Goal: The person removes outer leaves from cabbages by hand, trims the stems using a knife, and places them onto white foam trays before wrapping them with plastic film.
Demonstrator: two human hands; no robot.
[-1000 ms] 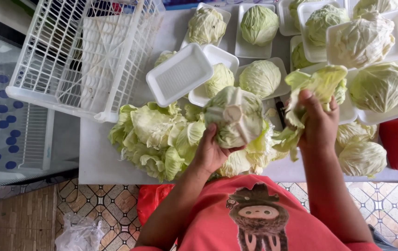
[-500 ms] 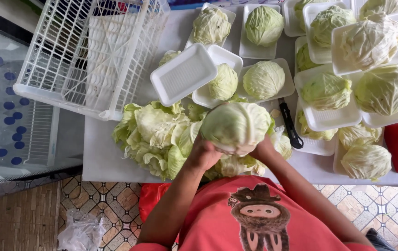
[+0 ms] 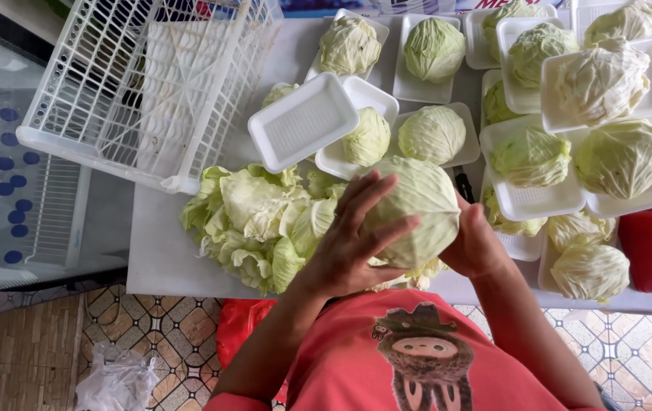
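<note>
Patterned floor tiles [image 3: 151, 327] below, white table [image 3: 159, 251] above them. Both hands clasp one pale green cabbage head [image 3: 417, 209] over the table's near edge: left hand [image 3: 349, 240] spread across its near-left face, right hand [image 3: 474, 243] cupped against its right side. Heap of loose cabbage leaves [image 3: 254, 221] just left of it. Empty white foam tray [image 3: 303, 122] tilted beyond. Farther back, cabbages on foam trays [image 3: 569, 114]; white wire basket [image 3: 143, 84] at far left
</note>
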